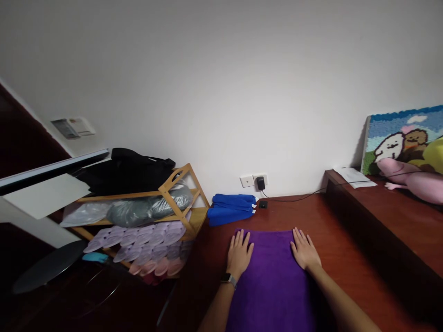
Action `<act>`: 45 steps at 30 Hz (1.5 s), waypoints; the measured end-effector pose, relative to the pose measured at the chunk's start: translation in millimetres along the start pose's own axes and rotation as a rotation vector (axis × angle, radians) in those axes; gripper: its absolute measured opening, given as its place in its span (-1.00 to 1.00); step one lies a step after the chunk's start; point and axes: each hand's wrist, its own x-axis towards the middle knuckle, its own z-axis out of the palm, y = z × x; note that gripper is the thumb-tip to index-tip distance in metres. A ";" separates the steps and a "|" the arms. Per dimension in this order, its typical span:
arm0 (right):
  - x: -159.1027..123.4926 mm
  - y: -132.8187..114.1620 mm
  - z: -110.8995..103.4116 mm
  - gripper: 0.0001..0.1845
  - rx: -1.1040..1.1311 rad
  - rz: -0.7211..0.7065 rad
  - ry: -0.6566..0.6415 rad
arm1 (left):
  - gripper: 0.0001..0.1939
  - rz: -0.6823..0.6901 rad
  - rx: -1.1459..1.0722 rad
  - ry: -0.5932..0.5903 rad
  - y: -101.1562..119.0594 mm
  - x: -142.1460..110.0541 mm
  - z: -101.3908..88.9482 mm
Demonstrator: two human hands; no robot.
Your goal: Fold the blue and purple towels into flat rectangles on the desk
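Note:
A purple cloth [272, 281] lies spread out flat on the reddish-brown wooden table [349, 272], running down past the bottom of the view. My left hand [239, 253] rests flat at its far left corner, fingers stretched out and slightly spread; a watch is on that wrist. On the far right corner lies my right hand [305, 249], also flat with its fingers apart. Beyond the purple cloth, folded blue cloths [231, 208] with white tags sit by the wall.
Left of the table stands a wooden rack [183, 203] with shoes in plastic holders and a black bag on top. A plugged-in adapter [260, 183] has a cable running right. A raised ledge [398, 207] carries papers, a pink plush toy and a picture.

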 end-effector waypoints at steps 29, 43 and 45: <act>-0.3 0.7 -0.5 -0.24 0.008 -0.002 0.006 | -0.43 -0.134 0.024 -0.051 -21.3 1.4 5.2; 1.7 2.9 1.8 -0.24 -0.003 -0.010 -0.002 | -0.43 0.086 -0.201 -0.093 80.9 24.5 23.9; 1.6 2.6 2.2 -0.24 -0.016 -0.006 0.000 | -0.43 -0.011 -0.148 -0.125 46.3 20.7 17.5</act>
